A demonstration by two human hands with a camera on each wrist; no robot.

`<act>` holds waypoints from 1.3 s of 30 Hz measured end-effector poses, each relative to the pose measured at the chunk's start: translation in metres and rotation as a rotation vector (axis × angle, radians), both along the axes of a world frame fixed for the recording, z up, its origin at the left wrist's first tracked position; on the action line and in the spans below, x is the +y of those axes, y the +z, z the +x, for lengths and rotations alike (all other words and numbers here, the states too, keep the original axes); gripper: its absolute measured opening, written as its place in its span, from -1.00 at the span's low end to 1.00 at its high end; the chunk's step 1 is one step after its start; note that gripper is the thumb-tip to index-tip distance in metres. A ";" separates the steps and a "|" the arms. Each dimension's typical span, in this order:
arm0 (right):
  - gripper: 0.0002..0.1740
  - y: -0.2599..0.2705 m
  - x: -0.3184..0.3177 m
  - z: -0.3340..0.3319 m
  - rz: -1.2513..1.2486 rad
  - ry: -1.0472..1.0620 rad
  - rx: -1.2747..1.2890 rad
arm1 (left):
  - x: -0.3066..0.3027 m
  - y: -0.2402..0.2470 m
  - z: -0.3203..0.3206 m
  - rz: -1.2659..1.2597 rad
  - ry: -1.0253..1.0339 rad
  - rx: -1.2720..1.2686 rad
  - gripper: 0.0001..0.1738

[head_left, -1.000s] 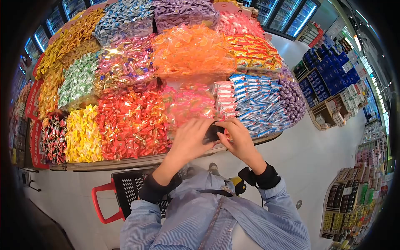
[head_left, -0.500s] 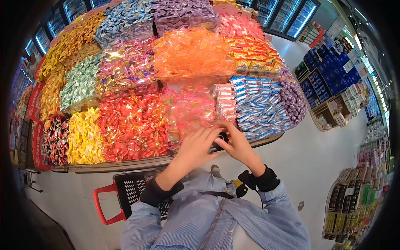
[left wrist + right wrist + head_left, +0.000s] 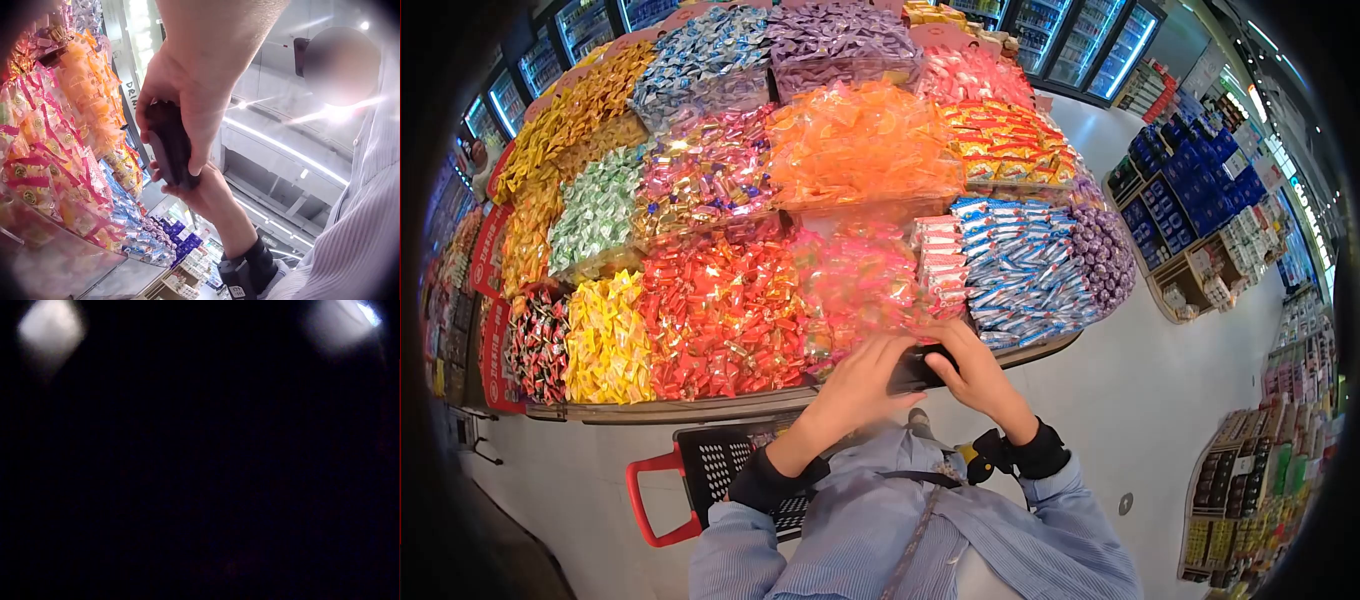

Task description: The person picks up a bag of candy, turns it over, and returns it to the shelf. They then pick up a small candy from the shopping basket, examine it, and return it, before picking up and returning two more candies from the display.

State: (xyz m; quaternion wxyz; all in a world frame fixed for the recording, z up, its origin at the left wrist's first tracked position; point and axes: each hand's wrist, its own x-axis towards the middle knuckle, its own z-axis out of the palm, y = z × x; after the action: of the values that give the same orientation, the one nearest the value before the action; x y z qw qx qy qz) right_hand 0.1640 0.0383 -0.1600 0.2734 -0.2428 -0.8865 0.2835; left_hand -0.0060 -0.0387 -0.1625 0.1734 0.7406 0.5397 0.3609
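Observation:
A black oblong object [image 3: 913, 370] is held between both hands, in front of the candy display's near edge. My left hand [image 3: 855, 385] grips it from the left, and in the left wrist view its thumb and fingers lie along the dark sides of the object [image 3: 172, 147]. The right hand [image 3: 975, 375] holds the other end, thumb on the near side and fingers curled beyond. In the left wrist view the right hand [image 3: 209, 197] sits below, partly hidden behind the object. What kind of object it is, I cannot tell. The right wrist view is almost wholly dark.
Clear bins of wrapped candy spread ahead, with red candies [image 3: 725, 315], orange ones [image 3: 865, 140] and blue-white sticks [image 3: 1025, 280]. A black basket with a red handle [image 3: 640, 500] stands low at the left. Stocked shelves [image 3: 1250, 490] line the right side.
Both hands have come down in the head view, nearer the body, still holding the black object. More of the object shows between them now. The candy display has shifted slightly downward in view.

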 end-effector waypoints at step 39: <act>-0.27 0.067 -0.025 -0.029 0.268 0.165 -0.275 | -0.016 -0.052 0.061 0.261 -0.633 0.182 -0.57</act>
State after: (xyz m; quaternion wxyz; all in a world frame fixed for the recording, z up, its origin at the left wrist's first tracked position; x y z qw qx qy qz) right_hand 0.1353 0.0129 -0.0927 0.1556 -0.1674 -0.9621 0.1488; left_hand 0.0546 -0.0544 -0.2148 0.1316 0.9162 0.2460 0.2875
